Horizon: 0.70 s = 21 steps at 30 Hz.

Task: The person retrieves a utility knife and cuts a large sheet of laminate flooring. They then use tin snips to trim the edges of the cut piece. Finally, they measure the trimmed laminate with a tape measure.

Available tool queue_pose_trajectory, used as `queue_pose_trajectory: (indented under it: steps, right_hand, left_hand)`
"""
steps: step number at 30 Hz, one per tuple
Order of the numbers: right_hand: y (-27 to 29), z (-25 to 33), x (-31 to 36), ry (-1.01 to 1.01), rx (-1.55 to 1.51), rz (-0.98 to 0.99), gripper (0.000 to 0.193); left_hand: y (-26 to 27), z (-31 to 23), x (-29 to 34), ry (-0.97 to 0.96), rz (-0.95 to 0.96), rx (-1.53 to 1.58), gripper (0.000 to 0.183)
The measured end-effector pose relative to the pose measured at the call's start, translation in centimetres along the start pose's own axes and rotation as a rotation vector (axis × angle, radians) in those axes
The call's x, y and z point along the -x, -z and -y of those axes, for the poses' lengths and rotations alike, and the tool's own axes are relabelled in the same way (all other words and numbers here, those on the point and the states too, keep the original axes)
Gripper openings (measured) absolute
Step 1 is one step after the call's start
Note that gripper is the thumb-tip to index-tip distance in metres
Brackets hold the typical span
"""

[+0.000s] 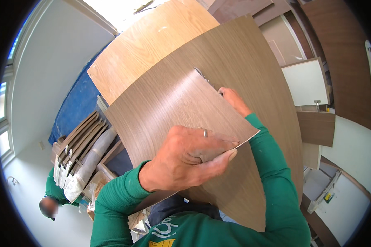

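Note:
My left hand (185, 154), with a ring on one finger, pinches the near right edge of a thin brown wood-grain laminate sheet (181, 99). The sheet is lifted and tilted at this edge, showing a pale thin rim. Beneath it lies a larger brown wood-grain panel (243, 53). Past the sheet's right edge, my right hand (234, 101) is closed at the far side, its fingers partly hidden by the sheet. Something dark shows at its fingertips, and a dark jagged strip (202, 75) runs along the sheet's far edge; I cannot make out what is held.
A lighter oak-coloured board (152, 45) lies beyond the brown panel, over a blue covering (80, 96). Stacked panels (76, 144) and a plastic-wrapped roll (97, 150) stand at left, near another person (53, 193). Cabinet parts and white boards (305, 82) crowd the right.

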State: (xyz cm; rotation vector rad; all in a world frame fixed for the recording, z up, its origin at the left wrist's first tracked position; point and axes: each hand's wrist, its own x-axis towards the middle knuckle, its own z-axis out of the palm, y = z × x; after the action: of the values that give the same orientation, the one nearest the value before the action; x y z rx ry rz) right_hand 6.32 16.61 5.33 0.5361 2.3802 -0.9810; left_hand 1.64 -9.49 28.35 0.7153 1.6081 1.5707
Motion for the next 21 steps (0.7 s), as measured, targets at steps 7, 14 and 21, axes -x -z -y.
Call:
queue_pose_trajectory:
  steps: [7, 14, 21]
  right_hand:
    - [-0.4, -0.4, -1.2, 0.091, -0.019, 0.003, 0.046]
    - [0.2, 0.6, -1.8, 0.057, -0.005, 0.042, 0.048]
    - [-1.8, -1.4, -2.6, 0.074, -0.001, -0.037, 0.050]
  left_hand:
    - [0.5, 0.1, 0.0, -0.063, 0.070, -0.032, 0.017]
    - [1.3, -0.6, -0.1, -0.005, 0.100, -0.061, 0.018]
    - [1.3, -0.5, -0.2, -0.020, 0.095, -0.057, 0.018]
